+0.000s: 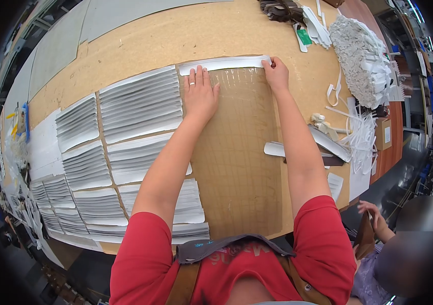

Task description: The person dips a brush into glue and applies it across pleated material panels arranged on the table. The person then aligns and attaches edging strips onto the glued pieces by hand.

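A long white strip (226, 63), perhaps paper or leather, lies across the top of a brown, clear-covered sheet (242, 152) on the table. My left hand (200, 96) rests flat near the strip's left end, fingers stretched out and touching its lower edge. At the other end, my right hand (277, 74) pinches the strip's corner between thumb and fingers. Left of my left hand, rows of overlapping white strips (140, 104) are laid out in blocks. Below my right forearm sits another white piece with a rounded end (274, 149).
At the right stand a large bundle of white strips (361, 58) and a tangle of thin white offcuts (361, 137). Dark strips (281, 9) lie at the back edge. A small cardboard box (383, 133) is farther right. Another person's hand (374, 213) holds a brown piece at lower right.
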The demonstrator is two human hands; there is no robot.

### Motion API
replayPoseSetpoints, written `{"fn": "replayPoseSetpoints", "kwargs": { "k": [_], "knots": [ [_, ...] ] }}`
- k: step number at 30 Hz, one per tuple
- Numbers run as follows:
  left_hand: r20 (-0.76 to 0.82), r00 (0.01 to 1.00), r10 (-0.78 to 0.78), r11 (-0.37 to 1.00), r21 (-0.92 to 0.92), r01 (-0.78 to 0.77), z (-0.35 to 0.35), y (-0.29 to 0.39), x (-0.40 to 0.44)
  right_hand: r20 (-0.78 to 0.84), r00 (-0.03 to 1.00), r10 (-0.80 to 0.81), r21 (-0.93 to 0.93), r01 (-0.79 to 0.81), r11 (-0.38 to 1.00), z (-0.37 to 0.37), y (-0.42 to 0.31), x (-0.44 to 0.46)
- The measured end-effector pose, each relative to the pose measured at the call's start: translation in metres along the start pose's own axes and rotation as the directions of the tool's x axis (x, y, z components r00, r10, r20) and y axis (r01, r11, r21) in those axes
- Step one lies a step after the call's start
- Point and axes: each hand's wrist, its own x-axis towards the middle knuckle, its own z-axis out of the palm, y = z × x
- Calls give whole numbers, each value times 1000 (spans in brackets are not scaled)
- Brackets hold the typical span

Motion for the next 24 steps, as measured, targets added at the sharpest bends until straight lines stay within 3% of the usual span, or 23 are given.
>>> {"fn": "replayPoseSetpoints", "kwargs": {
  "k": [3, 6, 7, 10, 13, 16, 19, 22, 24],
  "knots": [
    [52, 999, -15, 999, -52, 18, -4, -2, 6, -3, 1000, -4, 12, 4, 1000, 1, -1, -2],
    [11, 1000, -28, 998, 59, 27, -4, -3, 11, -47, 996, -82, -93, 77, 993, 5, 1, -4],
    [24, 999, -25, 998, 58, 23, -4, -4, 12, -69, 997, -39, -85, 33, 996, 7, 1, -5],
    [63, 998, -22, 997, 68, 18, -4, -3, 13, -268, 881, -389, -475, 230, 849, 2, -13, -19],
    [71, 997, -11, 994, 112, 3, -4, -3, 11, 14, 884, -468, -507, 409, 759, 7, 8, -21],
    [98, 995, 4, 985, 172, -21, -4, -4, 9, 65, 839, -540, -667, 439, 602, 6, 3, -33],
    [181, 983, -33, 973, 232, -10, -18, 1, 16, 74, 874, -479, -630, 413, 657, 1, 3, -35],
    [186, 982, -31, 980, 197, -6, -26, 0, 20, 136, 961, -240, -480, 276, 833, -15, -3, -21],
    [222, 974, -39, 996, 91, 19, -28, -3, 24, -50, 972, -232, -355, 200, 913, -41, -5, -17]
  ]
}}
